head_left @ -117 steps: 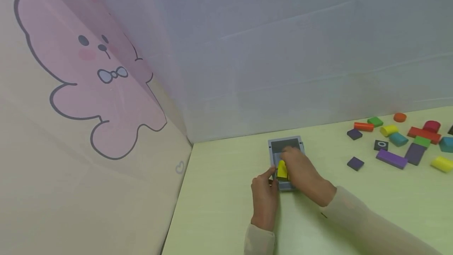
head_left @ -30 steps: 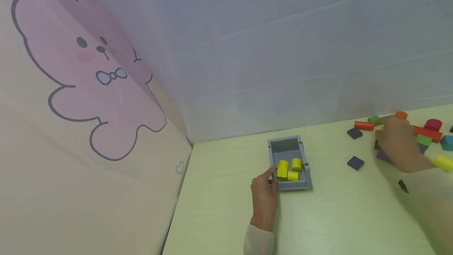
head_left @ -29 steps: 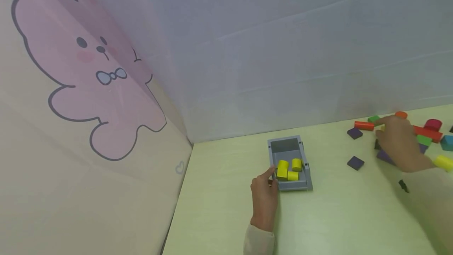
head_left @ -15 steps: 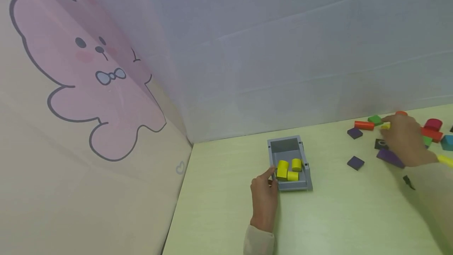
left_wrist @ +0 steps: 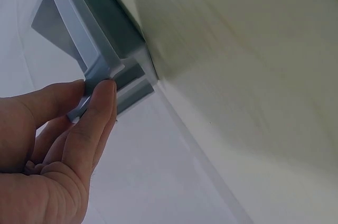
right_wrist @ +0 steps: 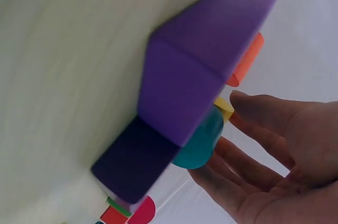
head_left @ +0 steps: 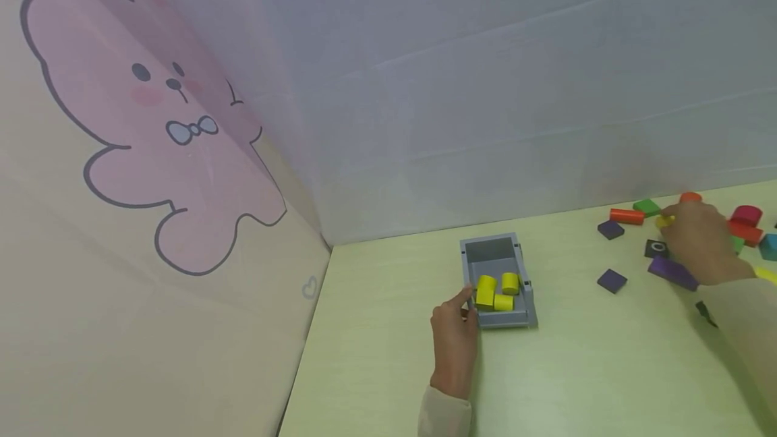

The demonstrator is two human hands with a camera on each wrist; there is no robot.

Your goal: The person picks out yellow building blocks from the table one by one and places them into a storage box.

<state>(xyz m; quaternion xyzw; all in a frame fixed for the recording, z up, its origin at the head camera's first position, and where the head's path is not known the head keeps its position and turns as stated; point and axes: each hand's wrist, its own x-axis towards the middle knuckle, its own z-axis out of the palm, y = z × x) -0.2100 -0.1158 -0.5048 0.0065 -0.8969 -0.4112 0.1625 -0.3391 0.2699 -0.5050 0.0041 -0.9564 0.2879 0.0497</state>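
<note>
In the head view, a grey plastic box stands on the table with several yellow blocks inside, among them a short cylinder. My left hand pinches the box's left wall between thumb and fingers; the left wrist view shows this hand at a corner of the box. Over at the right, my right hand is among loose blocks. Its thumb and index finger pinch a yellow rounded block, partly hidden behind a purple block and a teal block in the right wrist view.
Around the right hand lie a red stick, a green block, a dark block with a ring mark and a long purple block. Two dark purple tiles lie nearer the box, one a purple tile. A sheet wall rises behind.
Some seconds ago my right hand was inside the box; now it is among the loose blocks at right, and over the last second it shifts slightly right. My left hand keeps its place.
</note>
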